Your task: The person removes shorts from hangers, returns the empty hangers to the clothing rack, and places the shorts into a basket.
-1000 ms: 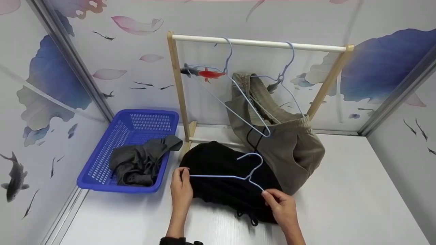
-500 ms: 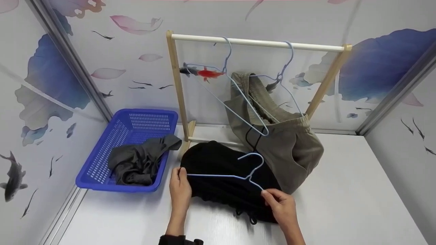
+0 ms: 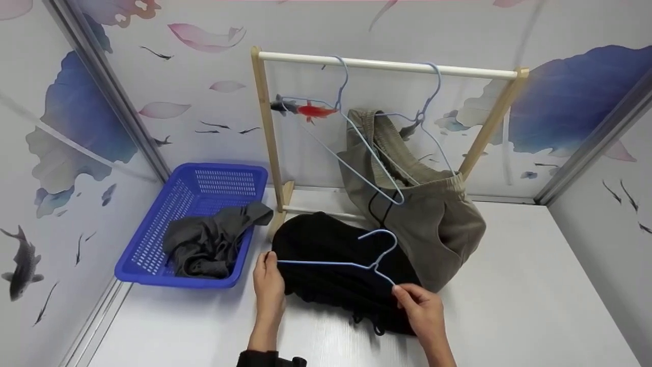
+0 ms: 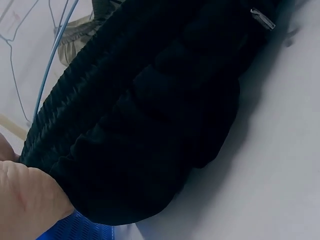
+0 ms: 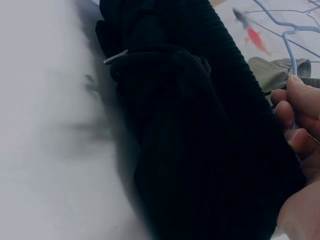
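A blue wire clothes hanger is held between both hands over black pants with a gathered elastic waistband and a dangling drawstring. My left hand grips the hanger's left end at the waistband's edge; its fingertips are partly hidden. My right hand pinches the hanger's right arm between thumb and fingers, beside the waistband. The hook points up, apart from the rack. Much of the hanger's lower part is hidden by the black cloth.
A wood-and-white clothes rack stands behind, bearing a bare blue hanger and khaki pants on another. At left, a blue basket holds a crumpled dark grey garment, partly over its rim. Printed walls enclose the white table.
The hanger's hook has shifted slightly right and the left hand slightly left. Both hands keep their hold; the rack and basket stay put.
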`<control>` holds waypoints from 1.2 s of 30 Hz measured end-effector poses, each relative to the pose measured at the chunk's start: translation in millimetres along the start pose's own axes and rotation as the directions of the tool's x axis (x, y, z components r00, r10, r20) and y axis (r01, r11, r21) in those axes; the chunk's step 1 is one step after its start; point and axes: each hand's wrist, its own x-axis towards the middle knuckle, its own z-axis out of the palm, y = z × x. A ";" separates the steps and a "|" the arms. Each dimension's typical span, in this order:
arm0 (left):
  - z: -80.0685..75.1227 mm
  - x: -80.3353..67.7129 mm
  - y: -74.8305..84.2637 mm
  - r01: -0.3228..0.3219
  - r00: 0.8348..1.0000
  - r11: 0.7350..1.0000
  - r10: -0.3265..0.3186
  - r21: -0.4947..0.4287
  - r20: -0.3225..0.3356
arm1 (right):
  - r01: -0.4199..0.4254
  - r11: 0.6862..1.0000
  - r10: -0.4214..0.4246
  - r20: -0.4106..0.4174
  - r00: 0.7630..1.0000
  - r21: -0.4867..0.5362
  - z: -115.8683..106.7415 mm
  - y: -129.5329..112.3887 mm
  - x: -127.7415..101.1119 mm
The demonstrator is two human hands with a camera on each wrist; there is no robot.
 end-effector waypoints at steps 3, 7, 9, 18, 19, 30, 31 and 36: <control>-0.2 0.2 0.7 0.077 0.997 0.990 -0.074 -0.118 0.030 | -0.001 1.000 0.001 -0.009 1.000 0.001 0.4 -0.3 -1.1; -0.1 0.3 2.0 0.138 0.990 0.958 -0.125 -0.252 0.065 | 0.006 1.000 -0.006 -0.022 1.000 0.008 1.6 -1.5 -2.2; -0.2 0.5 2.2 0.154 0.988 0.939 -0.138 -0.309 0.074 | 0.010 1.000 -0.010 -0.019 1.000 0.015 1.9 -2.9 -2.0; 0.0 5.2 0.8 0.216 0.976 0.817 -0.169 -0.535 0.136 | 0.002 1.000 -0.002 -0.006 1.000 0.021 1.1 -5.4 2.7; 0.0 5.7 0.7 0.223 0.975 0.802 -0.171 -0.554 0.145 | -0.002 1.000 0.002 -0.004 1.000 0.022 1.0 -5.6 3.2; -6.0 8.9 -2.7 0.337 0.941 0.656 -0.206 -0.675 0.269 | -0.054 0.998 0.054 -0.006 0.999 0.024 0.3 -2.8 -1.7; -6.6 8.9 -3.0 0.342 0.939 0.650 -0.205 -0.678 0.276 | -0.051 0.999 0.051 -0.007 0.999 0.017 0.4 -1.9 -2.2; -8.7 9.2 -5.9 0.354 0.934 0.611 -0.194 -0.708 0.300 | -0.066 0.998 0.066 -0.001 0.998 0.007 1.3 -0.2 -4.2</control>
